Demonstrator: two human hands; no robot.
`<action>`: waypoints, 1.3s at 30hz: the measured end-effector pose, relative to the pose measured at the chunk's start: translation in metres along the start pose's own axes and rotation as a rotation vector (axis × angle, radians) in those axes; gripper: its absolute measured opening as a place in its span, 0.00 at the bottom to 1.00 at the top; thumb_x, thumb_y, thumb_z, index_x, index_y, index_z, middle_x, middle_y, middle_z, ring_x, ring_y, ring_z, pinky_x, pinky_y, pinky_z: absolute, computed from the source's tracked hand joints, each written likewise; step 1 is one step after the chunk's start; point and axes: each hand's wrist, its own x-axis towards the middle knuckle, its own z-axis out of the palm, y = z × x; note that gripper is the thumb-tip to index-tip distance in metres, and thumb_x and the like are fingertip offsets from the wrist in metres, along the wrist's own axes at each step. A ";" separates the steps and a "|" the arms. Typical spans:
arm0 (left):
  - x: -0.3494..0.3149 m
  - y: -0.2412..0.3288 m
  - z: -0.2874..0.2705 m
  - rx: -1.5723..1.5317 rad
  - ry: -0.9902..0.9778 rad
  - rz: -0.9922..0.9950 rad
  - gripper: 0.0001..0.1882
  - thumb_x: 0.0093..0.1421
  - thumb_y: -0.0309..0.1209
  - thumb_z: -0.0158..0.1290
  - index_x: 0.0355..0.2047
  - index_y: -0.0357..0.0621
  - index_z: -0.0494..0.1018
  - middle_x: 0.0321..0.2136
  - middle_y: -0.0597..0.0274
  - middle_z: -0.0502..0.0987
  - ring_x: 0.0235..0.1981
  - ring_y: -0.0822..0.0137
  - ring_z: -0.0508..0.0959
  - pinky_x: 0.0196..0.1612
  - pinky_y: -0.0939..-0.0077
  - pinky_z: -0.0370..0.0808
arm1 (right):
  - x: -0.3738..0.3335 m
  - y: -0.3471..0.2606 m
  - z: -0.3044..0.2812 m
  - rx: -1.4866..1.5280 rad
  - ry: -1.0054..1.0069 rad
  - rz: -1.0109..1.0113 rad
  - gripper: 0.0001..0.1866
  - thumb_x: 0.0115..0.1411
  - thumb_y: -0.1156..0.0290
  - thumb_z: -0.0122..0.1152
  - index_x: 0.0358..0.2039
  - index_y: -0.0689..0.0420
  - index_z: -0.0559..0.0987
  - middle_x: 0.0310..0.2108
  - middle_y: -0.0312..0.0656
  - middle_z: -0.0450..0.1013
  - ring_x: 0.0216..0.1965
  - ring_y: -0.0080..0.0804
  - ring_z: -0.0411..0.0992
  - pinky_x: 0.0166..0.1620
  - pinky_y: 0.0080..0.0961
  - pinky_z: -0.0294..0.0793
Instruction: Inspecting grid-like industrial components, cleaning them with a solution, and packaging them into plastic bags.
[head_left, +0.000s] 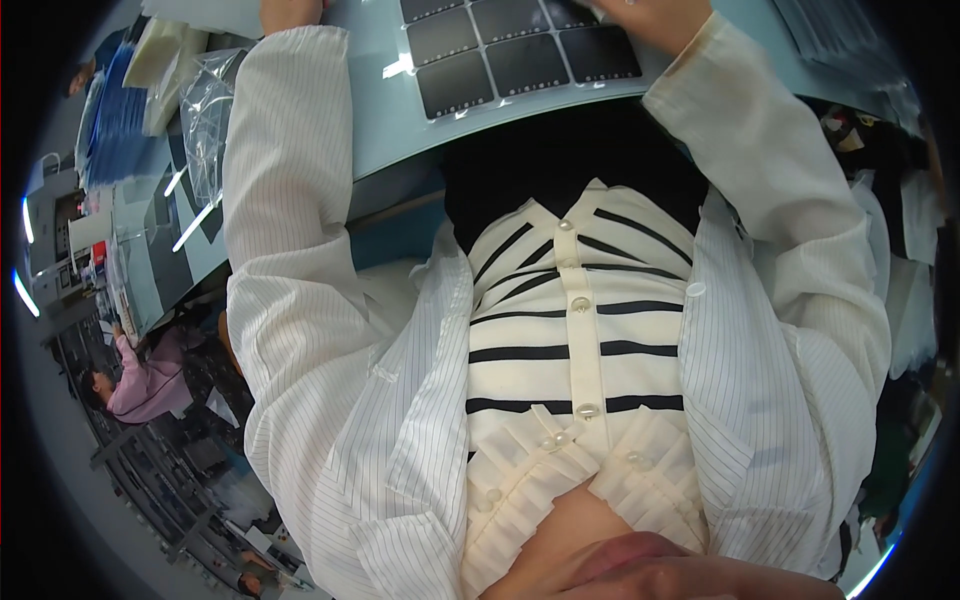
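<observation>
A clear sheet of dark rectangular panels [527,65], set in rows, lies on the pale table [385,140]. Each panel carries a row of small light marks along its lower edge. My left hand [288,14] is at the upper edge of the view, left of the panels, with its fingers cut off. At the panels' upper right is my right hand [668,20]; only its back and wrist show clearly. Whether either hand grips anything is out of sight.
Left of my left sleeve lie crumpled clear plastic [210,120] and stacks of blue and cream sheets [110,120]. Clear sleeves [835,40] are piled at the upper right. Another person in a pink top [150,380] works farther left. The table's near edge curves before me.
</observation>
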 end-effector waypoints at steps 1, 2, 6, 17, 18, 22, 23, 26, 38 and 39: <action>-0.004 -0.003 -0.009 0.018 0.011 -0.020 0.13 0.59 0.28 0.49 0.42 0.37 0.75 0.23 0.65 0.76 0.18 0.78 0.69 0.20 0.85 0.65 | -0.004 -0.026 0.006 0.133 0.000 -0.037 0.07 0.47 0.70 0.63 0.26 0.58 0.77 0.25 0.47 0.68 0.27 0.47 0.71 0.31 0.35 0.70; -0.006 -0.006 -0.012 0.026 0.008 -0.035 0.13 0.59 0.28 0.49 0.42 0.37 0.75 0.24 0.65 0.76 0.18 0.78 0.69 0.20 0.85 0.65 | -0.008 -0.048 0.002 0.241 -0.160 -0.081 0.07 0.46 0.70 0.64 0.27 0.58 0.77 0.25 0.46 0.69 0.27 0.47 0.71 0.31 0.35 0.70; -0.009 -0.001 -0.008 0.018 -0.025 -0.042 0.13 0.60 0.28 0.49 0.43 0.37 0.75 0.24 0.65 0.75 0.19 0.78 0.68 0.21 0.84 0.65 | -0.008 -0.029 -0.009 0.207 -0.247 -0.130 0.09 0.46 0.71 0.64 0.29 0.57 0.77 0.25 0.45 0.67 0.27 0.47 0.71 0.30 0.35 0.70; 0.003 -0.053 -0.004 -0.520 -0.313 0.244 0.18 0.58 0.28 0.50 0.49 0.37 0.71 0.39 0.60 0.73 0.32 0.75 0.70 0.33 0.84 0.67 | -0.016 0.023 0.001 0.252 -0.147 -0.337 0.13 0.46 0.74 0.65 0.34 0.56 0.76 0.27 0.41 0.67 0.27 0.38 0.71 0.28 0.28 0.69; 0.001 -0.051 0.005 -0.969 -0.489 0.428 0.21 0.57 0.27 0.51 0.52 0.37 0.69 0.46 0.58 0.71 0.40 0.72 0.71 0.41 0.82 0.68 | -0.013 0.022 -0.002 0.140 -0.294 0.027 0.13 0.47 0.77 0.65 0.35 0.58 0.76 0.27 0.39 0.66 0.26 0.29 0.71 0.25 0.22 0.67; -0.034 -0.015 -0.003 0.224 -0.479 0.415 0.31 0.54 0.25 0.50 0.60 0.41 0.58 0.56 0.51 0.63 0.60 0.57 0.59 0.62 0.72 0.51 | -0.023 -0.048 -0.002 0.370 -0.471 -0.345 0.15 0.44 0.78 0.66 0.35 0.56 0.76 0.28 0.41 0.65 0.24 0.31 0.70 0.25 0.24 0.67; -0.040 -0.010 -0.007 0.227 -0.461 0.409 0.31 0.54 0.25 0.50 0.60 0.41 0.58 0.56 0.51 0.63 0.60 0.57 0.59 0.62 0.72 0.51 | -0.017 -0.049 -0.005 0.378 -0.593 -0.359 0.15 0.44 0.78 0.66 0.35 0.57 0.76 0.29 0.40 0.65 0.24 0.33 0.69 0.25 0.23 0.66; -0.045 0.003 -0.001 0.225 -0.428 0.415 0.30 0.54 0.25 0.50 0.59 0.40 0.60 0.57 0.49 0.62 0.60 0.54 0.59 0.62 0.70 0.52 | 0.015 0.004 -0.007 0.270 -0.390 -0.170 0.14 0.47 0.78 0.64 0.37 0.57 0.77 0.27 0.40 0.67 0.22 0.34 0.68 0.26 0.23 0.67; -0.080 0.016 0.002 0.292 -0.394 0.522 0.28 0.55 0.27 0.49 0.58 0.45 0.61 0.55 0.55 0.66 0.58 0.52 0.62 0.60 0.64 0.58 | 0.009 0.023 0.001 0.038 -0.151 0.023 0.12 0.49 0.74 0.61 0.36 0.57 0.77 0.27 0.42 0.70 0.21 0.34 0.69 0.25 0.27 0.68; -0.084 0.016 0.000 0.316 -0.378 0.534 0.27 0.55 0.27 0.49 0.57 0.45 0.62 0.55 0.55 0.67 0.58 0.53 0.63 0.60 0.65 0.59 | 0.016 0.021 0.003 -0.096 -0.079 0.094 0.11 0.50 0.74 0.60 0.36 0.57 0.77 0.26 0.42 0.70 0.20 0.35 0.69 0.25 0.28 0.68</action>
